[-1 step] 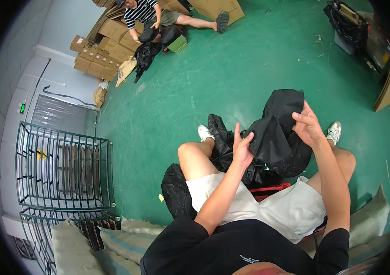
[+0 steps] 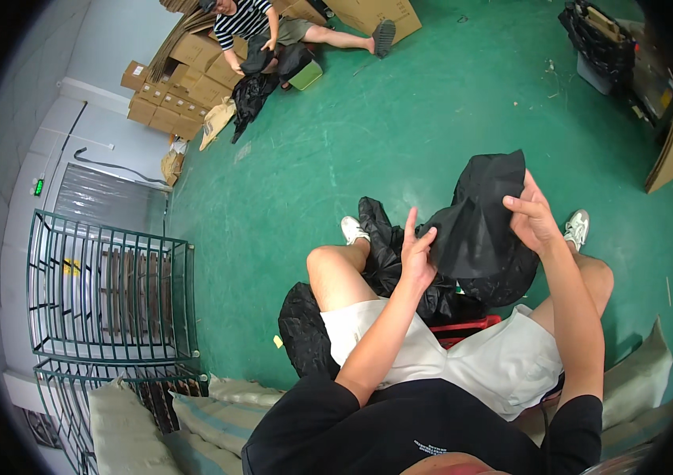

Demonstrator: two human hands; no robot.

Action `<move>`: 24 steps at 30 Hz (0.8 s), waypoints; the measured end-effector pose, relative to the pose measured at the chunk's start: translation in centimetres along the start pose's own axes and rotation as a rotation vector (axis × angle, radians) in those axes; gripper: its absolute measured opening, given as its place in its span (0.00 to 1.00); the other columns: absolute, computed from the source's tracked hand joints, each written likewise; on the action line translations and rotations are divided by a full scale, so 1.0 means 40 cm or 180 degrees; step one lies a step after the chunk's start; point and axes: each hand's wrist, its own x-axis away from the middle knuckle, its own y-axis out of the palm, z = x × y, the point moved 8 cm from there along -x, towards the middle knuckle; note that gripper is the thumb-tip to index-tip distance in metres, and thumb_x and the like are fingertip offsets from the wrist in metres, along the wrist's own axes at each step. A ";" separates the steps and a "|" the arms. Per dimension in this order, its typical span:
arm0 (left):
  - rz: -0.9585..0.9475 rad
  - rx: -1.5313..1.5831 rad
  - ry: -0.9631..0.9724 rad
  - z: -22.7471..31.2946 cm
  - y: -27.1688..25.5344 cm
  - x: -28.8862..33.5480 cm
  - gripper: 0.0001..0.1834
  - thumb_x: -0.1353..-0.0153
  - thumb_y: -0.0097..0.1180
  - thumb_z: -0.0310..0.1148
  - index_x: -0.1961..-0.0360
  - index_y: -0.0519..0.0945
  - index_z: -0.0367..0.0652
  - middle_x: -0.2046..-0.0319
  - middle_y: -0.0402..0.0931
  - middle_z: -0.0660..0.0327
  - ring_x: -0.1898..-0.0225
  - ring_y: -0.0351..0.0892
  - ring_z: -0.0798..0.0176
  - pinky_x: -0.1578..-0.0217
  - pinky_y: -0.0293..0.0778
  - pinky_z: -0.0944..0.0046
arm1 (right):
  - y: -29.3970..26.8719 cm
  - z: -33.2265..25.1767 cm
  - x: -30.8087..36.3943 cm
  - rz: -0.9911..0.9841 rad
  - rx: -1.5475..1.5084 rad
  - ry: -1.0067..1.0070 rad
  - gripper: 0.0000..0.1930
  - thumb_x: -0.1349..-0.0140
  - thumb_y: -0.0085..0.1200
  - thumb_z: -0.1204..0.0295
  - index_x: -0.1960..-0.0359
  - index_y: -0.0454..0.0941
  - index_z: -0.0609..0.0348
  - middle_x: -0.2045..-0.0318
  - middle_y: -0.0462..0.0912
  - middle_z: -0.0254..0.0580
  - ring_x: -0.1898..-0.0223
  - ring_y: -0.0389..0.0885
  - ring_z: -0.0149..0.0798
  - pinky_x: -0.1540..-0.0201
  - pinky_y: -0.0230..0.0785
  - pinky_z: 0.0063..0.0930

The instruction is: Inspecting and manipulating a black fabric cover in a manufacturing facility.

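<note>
My left hand [image 2: 415,257] and right hand [image 2: 532,215] both pinch a limp black fabric garment [image 2: 479,226] held up between them. It looks light, soft and floppy, so I judge its edges the best grip.

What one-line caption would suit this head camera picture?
Seated on a green floor, a person's left hand and right hand hold up a crumpled black fabric piece.
</note>
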 end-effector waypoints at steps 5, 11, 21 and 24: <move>0.0092 -0.0002 -0.0029 0.045 0.030 -0.042 0.21 0.38 0.54 0.22 0.43 0.75 0.44 0.49 0.76 0.59 0.50 0.77 0.61 0.49 0.74 0.61 | -0.025 0.013 -0.012 0.0347 0.0410 0.0354 0.24 0.42 0.57 0.79 0.43 0.68 0.63 0.51 0.79 0.45 0.50 0.79 0.40 0.45 0.72 0.35; -0.0416 -0.0668 0.0210 0.140 0.186 -0.215 0.26 0.41 0.55 0.20 0.41 0.69 0.42 0.53 0.75 0.53 0.54 0.78 0.56 0.52 0.78 0.53 | -0.136 -0.078 -0.089 0.0934 0.0196 -0.0087 0.22 0.44 0.59 0.78 0.47 0.67 0.57 0.59 0.79 0.40 0.56 0.79 0.38 0.52 0.73 0.38; -0.1615 -0.0204 0.0944 0.318 0.428 -0.400 0.22 0.39 0.51 0.18 0.43 0.73 0.43 0.52 0.75 0.57 0.52 0.78 0.56 0.52 0.80 0.55 | -0.124 -0.303 -0.234 0.0767 0.0483 -0.1075 0.10 0.34 0.47 0.78 0.52 0.72 0.63 0.57 0.80 0.43 0.56 0.81 0.38 0.51 0.77 0.34; -0.0804 -0.0316 0.0807 0.206 0.321 -0.494 0.22 0.39 0.51 0.18 0.43 0.73 0.43 0.47 0.74 0.56 0.48 0.77 0.57 0.49 0.79 0.57 | -0.272 -0.220 -0.272 0.1382 0.0317 -0.1126 0.08 0.33 0.46 0.76 0.55 0.75 0.63 0.57 0.80 0.41 0.56 0.80 0.37 0.51 0.75 0.34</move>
